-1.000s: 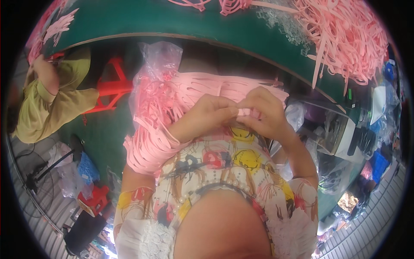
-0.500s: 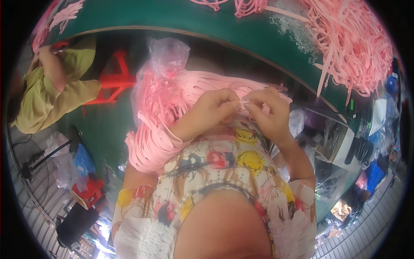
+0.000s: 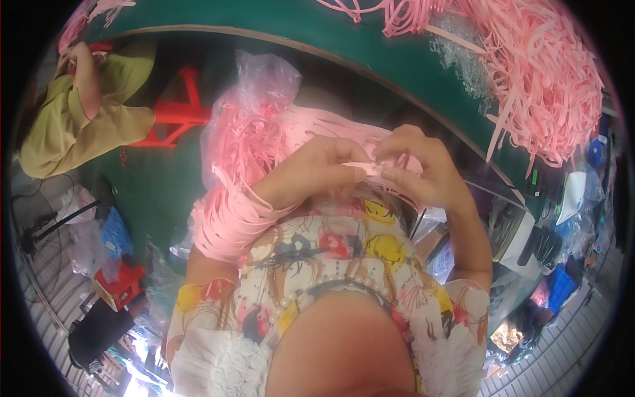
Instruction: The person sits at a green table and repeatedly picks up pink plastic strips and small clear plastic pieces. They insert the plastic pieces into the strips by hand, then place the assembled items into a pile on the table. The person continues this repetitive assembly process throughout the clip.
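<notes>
My left hand (image 3: 311, 171) pinches a narrow pink strap (image 3: 360, 167) between thumb and fingers, in front of my body. Facing it, my right hand (image 3: 426, 165) is closed with curled fingers at the strap's end, on a small, clear-looking piece (image 3: 376, 165) whose shape is too small to make out. Several loops of pink strap (image 3: 231, 221) hang around my left forearm. Behind my hands, more flat pink straps (image 3: 311, 122) lie across my lap. A clear plastic bag (image 3: 268, 76) with tangled pink straps sits beside them on the left.
On the green table (image 3: 264, 14) ahead, a large heap of pink straps (image 3: 542, 86) lies at the right, with small clear plastic pieces (image 3: 463, 56) beside it. A person in a yellow-green garment (image 3: 86, 132) sits at left near a red stool (image 3: 175, 116). Boxes and bags crowd the right.
My right hand has opened out slightly from its tighter pinch and shifted a little. More of the pink strap shows between my hands. The view has tilted slightly.
</notes>
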Demonstrator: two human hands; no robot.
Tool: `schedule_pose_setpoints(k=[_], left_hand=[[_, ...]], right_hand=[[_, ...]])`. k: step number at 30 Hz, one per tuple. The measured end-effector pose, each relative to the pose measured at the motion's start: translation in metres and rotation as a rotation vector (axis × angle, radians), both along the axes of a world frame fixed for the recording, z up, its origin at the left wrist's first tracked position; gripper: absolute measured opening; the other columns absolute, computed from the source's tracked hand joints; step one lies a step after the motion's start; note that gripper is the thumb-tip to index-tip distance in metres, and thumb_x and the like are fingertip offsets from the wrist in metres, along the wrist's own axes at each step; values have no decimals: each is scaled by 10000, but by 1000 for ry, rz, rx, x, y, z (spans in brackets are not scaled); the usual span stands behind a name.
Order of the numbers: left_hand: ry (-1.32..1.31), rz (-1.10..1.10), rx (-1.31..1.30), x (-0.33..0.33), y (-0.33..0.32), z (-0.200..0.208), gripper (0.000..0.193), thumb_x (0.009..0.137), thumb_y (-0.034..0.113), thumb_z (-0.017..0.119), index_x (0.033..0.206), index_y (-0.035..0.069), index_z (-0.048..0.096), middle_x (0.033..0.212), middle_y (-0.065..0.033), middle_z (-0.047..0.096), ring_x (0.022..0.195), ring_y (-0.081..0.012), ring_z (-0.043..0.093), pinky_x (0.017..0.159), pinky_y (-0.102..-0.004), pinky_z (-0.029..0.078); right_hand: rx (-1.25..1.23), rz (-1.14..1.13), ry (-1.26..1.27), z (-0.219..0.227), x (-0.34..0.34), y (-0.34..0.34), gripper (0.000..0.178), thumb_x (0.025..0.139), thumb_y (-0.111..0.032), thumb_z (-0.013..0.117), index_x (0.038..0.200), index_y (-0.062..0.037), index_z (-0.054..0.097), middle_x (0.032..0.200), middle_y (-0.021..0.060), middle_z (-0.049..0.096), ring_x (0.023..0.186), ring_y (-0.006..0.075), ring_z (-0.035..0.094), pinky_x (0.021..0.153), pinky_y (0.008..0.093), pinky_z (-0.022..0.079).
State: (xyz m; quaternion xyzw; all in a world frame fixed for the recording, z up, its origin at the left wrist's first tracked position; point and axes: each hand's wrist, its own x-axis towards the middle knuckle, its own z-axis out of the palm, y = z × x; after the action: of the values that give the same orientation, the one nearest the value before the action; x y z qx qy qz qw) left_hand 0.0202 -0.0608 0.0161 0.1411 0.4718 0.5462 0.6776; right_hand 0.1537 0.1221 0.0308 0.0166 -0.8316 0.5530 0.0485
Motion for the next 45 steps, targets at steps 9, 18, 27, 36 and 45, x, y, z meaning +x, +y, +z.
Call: schedule_pose_setpoints(k=[9, 18, 27, 36, 45], left_hand=[[1325, 314, 456, 4, -11, -7, 124, 822, 75, 630, 921, 5, 650, 709, -101, 632, 640, -175, 616, 585, -288, 470], [-41, 490, 264, -33, -52, 9, 288, 938, 157, 530, 1144, -43, 557, 1020, -103, 633, 956, -183, 605, 898, -339, 464], [14, 795, 392, -48, -88, 13, 255, 937, 131, 542, 1151, -7, 547, 1039, -116, 639, 984, -210, 614, 930, -366, 466], [308, 694, 175, -92, -130, -49, 239, 859, 107, 558, 1040, -18, 650, 923, -113, 671, 836, -195, 647, 748, -319, 518], [551, 570, 302, -137, -100, -93, 330, 863, 138, 561, 1120, -68, 590, 1040, -175, 658, 930, -224, 649, 832, -313, 518]], right_hand=[[-725, 192, -390, -9, -35, 5, 183, 800, -35, 692, 972, 17, 653, 919, 41, 661, 901, 105, 596, 807, 250, 470], [239, -190, 358, 5, -85, -32, 237, 827, -21, 626, 1058, 20, 595, 1093, 92, 598, 990, 156, 560, 878, 293, 443], [-604, 229, -140, -23, -104, -107, 304, 924, -110, 525, 1199, 17, 506, 999, 74, 611, 907, 133, 585, 810, 278, 469], [-626, 347, -324, -5, -153, -163, 243, 929, -56, 467, 1160, 8, 506, 763, 37, 597, 666, 100, 572, 587, 242, 461], [187, 327, 382, -55, -175, -203, 434, 773, -152, 729, 1107, -2, 496, 1023, 154, 495, 1007, 297, 491, 864, 420, 404]])
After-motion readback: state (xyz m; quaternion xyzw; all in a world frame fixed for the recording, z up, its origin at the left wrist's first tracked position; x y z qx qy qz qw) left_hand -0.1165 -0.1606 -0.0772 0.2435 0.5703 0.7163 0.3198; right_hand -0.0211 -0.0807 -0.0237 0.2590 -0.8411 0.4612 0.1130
